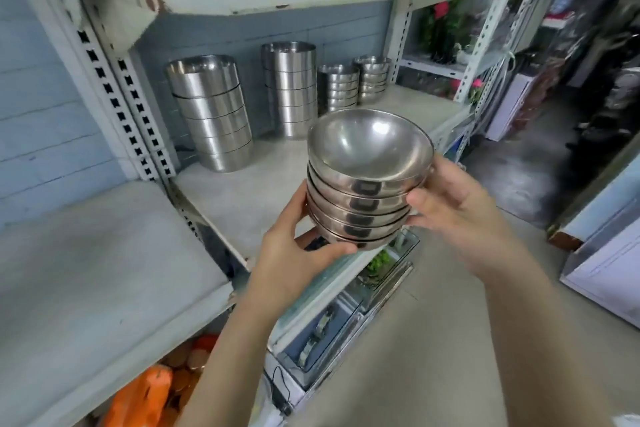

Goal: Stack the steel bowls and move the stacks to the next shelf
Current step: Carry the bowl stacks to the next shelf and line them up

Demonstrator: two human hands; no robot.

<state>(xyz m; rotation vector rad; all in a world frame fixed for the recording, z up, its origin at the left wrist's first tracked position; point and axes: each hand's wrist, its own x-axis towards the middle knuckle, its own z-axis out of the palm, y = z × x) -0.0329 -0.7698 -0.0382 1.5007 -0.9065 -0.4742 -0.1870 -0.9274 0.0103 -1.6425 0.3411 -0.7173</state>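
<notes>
We held a nested stack of shallow, round, shiny steel bowls [369,177] in the air in front of the right-hand shelf [242,198], between our two hands. Our left hand [294,246] cupped the stack from the lower left, with the thumb curled under the bottom bowl and the fingers pressed against its side. Our right hand [460,215] gripped the opposite side, thumb and fingertips pressed on the rims of the lower bowls. We counted about five bowls in the stack, the top one open towards us.

On the grey shelf behind it stood four more stacks of steel ware: two tall stacks of large straight-sided bowls [213,114] [291,90], and two lower stacks of small bowls [339,88] [372,78] just beside each other at the back right. The pale shelf to the left [86,270] lay lower and nearer to us.
</notes>
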